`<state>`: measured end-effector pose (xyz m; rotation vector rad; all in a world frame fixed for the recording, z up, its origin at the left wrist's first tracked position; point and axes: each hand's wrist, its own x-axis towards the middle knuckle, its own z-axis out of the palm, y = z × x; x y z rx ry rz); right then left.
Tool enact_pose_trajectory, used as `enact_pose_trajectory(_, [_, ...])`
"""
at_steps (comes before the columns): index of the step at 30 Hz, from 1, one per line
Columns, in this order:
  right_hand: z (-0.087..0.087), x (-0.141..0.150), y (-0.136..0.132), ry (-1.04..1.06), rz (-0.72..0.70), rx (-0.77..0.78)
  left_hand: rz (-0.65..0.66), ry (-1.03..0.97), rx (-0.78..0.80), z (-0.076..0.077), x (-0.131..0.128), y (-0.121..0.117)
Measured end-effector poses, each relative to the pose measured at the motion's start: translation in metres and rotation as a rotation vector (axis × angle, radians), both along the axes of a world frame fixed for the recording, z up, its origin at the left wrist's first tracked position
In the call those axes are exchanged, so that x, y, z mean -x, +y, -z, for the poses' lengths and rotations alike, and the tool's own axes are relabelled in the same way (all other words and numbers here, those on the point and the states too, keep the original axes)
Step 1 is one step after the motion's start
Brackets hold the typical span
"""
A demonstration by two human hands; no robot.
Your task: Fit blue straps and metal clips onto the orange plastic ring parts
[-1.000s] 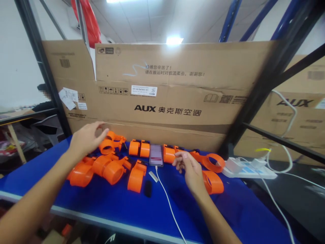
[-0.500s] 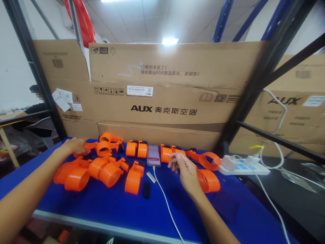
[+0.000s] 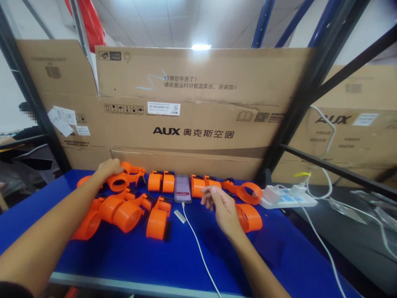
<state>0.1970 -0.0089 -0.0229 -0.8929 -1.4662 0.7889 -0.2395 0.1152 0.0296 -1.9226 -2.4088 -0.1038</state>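
Several orange plastic ring-shaped parts [image 3: 125, 213] lie in a loose row on the blue table [image 3: 173, 265]. My left hand [image 3: 107, 169] reaches to the far left of the row and its fingers curl over the rear orange ring part [image 3: 125, 179]. My right hand [image 3: 220, 205] hovers just above the table in the middle, fingers loosely bent and apart, with nothing in it. It is next to two orange rings [image 3: 249, 217] on its right and points toward an orange part [image 3: 198, 186] beside a phone [image 3: 182, 187].
A white cable [image 3: 200, 248] runs from the phone to the front edge. A small white piece [image 3: 179, 215] lies near it. A white power strip [image 3: 288, 199] sits at the right. Large cardboard boxes [image 3: 192, 111] wall off the back, between dark rack posts [image 3: 294, 116].
My left hand dropped from the air to the table, then slid right onto the rear orange ring part. My right hand has barely moved. The view shifted slightly.
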Motion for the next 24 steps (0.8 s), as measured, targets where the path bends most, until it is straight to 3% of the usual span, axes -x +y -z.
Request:
enact_pose_trajectory(6, [0.002,-0.001,-0.001,-0.013,-0.022,0.004,-0.031,0.032,0.045,-0.003,-0.004,0.013])
enact_pose_trajectory(14, [-0.001,-0.001,-0.002,-0.021,-0.03,-0.011,-0.002,0.124,-0.032,-0.008,-0.016,0.021])
enact_pose_trajectory(18, [-0.001,-0.001,-0.002,-0.038,-0.041,-0.009,-0.002,0.18,-0.094,-0.023,-0.019,0.016])
enact_pose_trajectory(24, [0.0,-0.002,-0.001,-0.039,-0.047,-0.013,0.025,0.252,-0.257,-0.064,-0.022,-0.004])
